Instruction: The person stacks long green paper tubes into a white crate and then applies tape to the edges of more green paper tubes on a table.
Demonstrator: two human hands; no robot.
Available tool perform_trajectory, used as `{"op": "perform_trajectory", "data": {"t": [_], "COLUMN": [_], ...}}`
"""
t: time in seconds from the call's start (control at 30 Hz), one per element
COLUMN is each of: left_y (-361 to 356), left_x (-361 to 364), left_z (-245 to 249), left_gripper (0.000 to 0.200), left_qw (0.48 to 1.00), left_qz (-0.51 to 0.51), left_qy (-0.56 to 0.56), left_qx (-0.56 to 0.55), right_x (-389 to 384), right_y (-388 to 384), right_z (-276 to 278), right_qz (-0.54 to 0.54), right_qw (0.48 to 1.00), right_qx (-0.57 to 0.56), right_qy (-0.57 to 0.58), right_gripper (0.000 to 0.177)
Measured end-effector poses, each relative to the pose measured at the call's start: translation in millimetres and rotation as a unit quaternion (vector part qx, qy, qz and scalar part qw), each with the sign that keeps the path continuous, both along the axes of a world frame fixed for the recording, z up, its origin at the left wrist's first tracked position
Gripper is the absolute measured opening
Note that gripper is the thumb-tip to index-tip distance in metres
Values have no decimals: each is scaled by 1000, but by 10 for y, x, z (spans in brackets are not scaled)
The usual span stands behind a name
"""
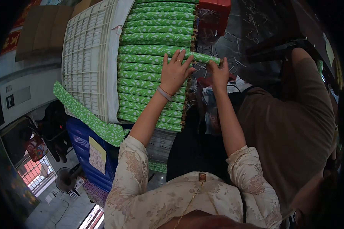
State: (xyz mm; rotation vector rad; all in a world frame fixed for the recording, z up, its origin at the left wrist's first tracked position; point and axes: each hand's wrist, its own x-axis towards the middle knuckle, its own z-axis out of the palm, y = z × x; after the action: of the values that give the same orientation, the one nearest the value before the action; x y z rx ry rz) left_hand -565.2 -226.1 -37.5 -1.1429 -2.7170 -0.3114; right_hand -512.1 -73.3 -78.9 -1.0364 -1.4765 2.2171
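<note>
Rows of green sleeves (pixel 153 81) printed with white shapes lie side by side in front of me. One green printed strip (pixel 204 58) sticks out past the right end of the rows. My left hand (pixel 174 74) rests on the rows, fingers stretched out and spread over the strip's inner part. At the strip's outer end, my right hand (pixel 220 74) pinches it between thumb and fingers. What is inside the sleeves is hidden; brownish edges show at their right ends.
A white plastic grid rack (pixel 84 57) stands left of the rows. Below it lie a loose green strip (pixel 90 118) and a blue plastic-wrapped bundle (pixel 78 141). A red plastic stool (pixel 217 15) stands at the top. At right sits another person in a brown top (pixel 286 129).
</note>
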Motion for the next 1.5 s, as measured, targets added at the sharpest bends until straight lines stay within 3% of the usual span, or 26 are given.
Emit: {"op": "perform_trajectory", "data": {"t": [0.03, 0.33, 0.5, 0.63, 0.77, 0.87, 1.03, 1.13, 1.5], "left_y": [0, 5, -11, -72, -192, -332, -518, -585, -604], "left_x": [-1, -11, 20, 27, 22, 8, -148, -247, -314], "left_z": [3, 1, -6, -16, 9, -34, -29, -31, -65], "left_gripper": [42, 41, 45, 49, 50, 45, 40, 39, 38], "left_qw": [1000, 1000, 1000, 1000, 998, 997, 976, 976, 990], "left_qz": [1, -1, 2, -1, 5, 35, 170, 184, 120], "left_qy": [-3, -17, -12, -1, -32, 2, 65, 80, 56], "left_qx": [2, 4, 0, -18, 46, 72, 120, 86, 48], "right_x": [13, 109, 42, 35, 28, 27, 19, 14, 12], "right_y": [-3, 85, 122, 154, 157, 159, 160, 166, 171], "right_z": [-2, 120, 148, 30, 39, 35, 56, 42, 52], "right_qz": [-25, -30, 10, 21, 33, 30, 36, 40, 50], "right_qw": [998, 986, 996, 997, 996, 997, 997, 997, 996], "right_qx": [-51, -153, -83, -77, -87, -74, -69, -69, -62], "right_qy": [37, 52, -11, 8, 6, -1, -16, -6, -27], "right_gripper": [73, 68, 69, 66, 63, 61, 58, 56, 53]}}
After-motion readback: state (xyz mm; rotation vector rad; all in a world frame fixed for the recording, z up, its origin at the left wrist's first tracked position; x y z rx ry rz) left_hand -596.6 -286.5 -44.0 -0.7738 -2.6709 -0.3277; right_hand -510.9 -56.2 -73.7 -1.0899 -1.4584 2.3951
